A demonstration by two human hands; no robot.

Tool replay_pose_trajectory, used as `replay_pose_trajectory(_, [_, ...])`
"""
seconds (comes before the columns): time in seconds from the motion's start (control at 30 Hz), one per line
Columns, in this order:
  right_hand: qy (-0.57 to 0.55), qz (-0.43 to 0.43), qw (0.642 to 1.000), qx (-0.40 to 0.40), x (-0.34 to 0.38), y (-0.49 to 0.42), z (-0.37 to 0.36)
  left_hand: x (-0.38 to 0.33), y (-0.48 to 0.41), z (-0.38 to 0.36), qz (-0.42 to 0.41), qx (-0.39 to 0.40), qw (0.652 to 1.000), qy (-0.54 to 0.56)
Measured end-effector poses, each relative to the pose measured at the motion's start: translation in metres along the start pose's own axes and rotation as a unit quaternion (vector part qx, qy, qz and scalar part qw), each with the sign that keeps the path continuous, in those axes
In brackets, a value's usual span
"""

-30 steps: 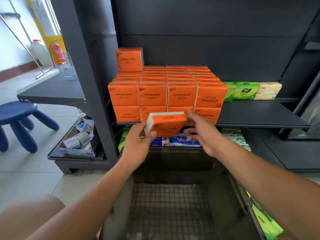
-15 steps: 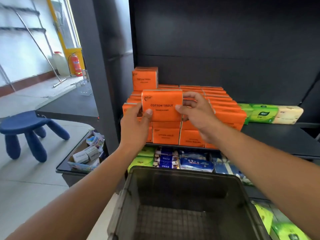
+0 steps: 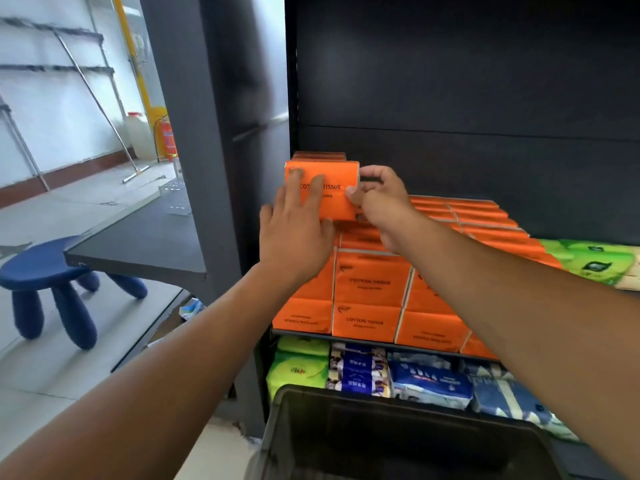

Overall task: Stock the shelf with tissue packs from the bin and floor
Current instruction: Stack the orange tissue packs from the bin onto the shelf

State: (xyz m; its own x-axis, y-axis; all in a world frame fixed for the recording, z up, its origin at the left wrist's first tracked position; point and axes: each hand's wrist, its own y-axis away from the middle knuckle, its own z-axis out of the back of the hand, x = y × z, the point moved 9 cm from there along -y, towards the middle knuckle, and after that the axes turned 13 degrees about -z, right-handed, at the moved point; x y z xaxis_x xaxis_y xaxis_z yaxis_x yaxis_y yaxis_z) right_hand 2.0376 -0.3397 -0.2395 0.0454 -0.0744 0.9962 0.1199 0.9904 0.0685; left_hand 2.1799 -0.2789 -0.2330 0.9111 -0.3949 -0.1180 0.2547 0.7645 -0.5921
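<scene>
Directly behind left fingers point(image 3: 316, 192), tissue pack point(image 3: 337, 175)

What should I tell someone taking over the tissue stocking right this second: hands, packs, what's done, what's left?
Left hand: open, fingers flat against the front of the orange tissue pack.
Right hand: pinches that pack's right end.
Pack: held on top of the orange stack, left end of the shelf, in front of another top pack.
Done: orange stack two layers high.
Left: seat and release this pack, then check the bin; its inside is too dark to read.
</scene>
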Motion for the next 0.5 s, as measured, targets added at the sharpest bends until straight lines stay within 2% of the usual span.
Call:
replay_pose_trajectory(0.17, [0.043,-0.011,0.999,-0.022,-0.011,-0.044,-0.018,0.026,-0.029,-0.035,-0.037,0.1,0.992,-0.064])
replay_pose_trajectory(0.27, [0.104,-0.01,0.994,-0.037,-0.019,-0.056,-0.021,0.042,-0.036,-0.056,-0.014,0.176,0.983,-0.056])
replay_pose_trajectory(0.5, [0.148,0.01,0.987,-0.064,-0.019,-0.061,-0.017,0.04,-0.031,-0.062,0.007,0.227,0.973,-0.042])
